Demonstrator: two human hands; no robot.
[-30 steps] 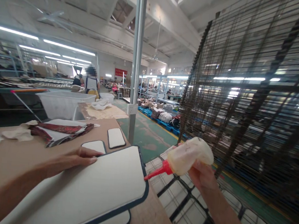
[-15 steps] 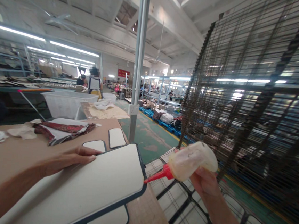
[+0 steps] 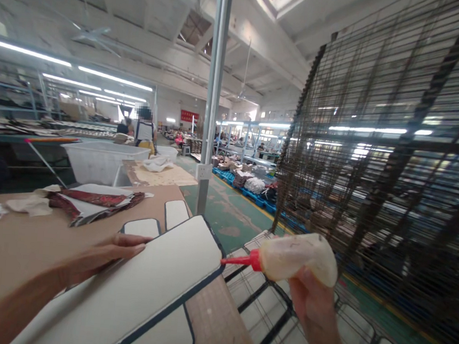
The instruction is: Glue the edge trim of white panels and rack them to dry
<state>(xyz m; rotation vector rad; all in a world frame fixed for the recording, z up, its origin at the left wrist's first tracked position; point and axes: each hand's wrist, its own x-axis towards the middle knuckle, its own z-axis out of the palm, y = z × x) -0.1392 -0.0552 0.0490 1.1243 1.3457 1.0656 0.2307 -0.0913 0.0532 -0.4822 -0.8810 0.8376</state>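
My right hand (image 3: pixel 314 302) is closed round a soft glue bottle (image 3: pixel 300 257) with a red nozzle. The nozzle tip touches the right edge of a large white panel with a dark blue rim (image 3: pixel 150 288) that lies tilted on the brown table (image 3: pixel 14 244). My left hand (image 3: pixel 116 248) rests flat on the panel's far left edge, fingers stretched out. Two smaller white panels (image 3: pixel 175 213) lie beyond it, and another (image 3: pixel 162 337) shows beneath it.
Patterned fabric pieces (image 3: pixel 94 200) and white scraps lie on the table. A steel post (image 3: pixel 213 95) stands behind the panels. A tall dark wire rack (image 3: pixel 387 153) fills the right side, with wire shelves holding white pieces (image 3: pixel 281 310) below. A person (image 3: pixel 143 129) stands far off by a white bin (image 3: pixel 102 161).
The bottle has swung from nozzle-down to nearly level, and its tip has come up onto the panel's right edge. My left hand has stayed on the panel.
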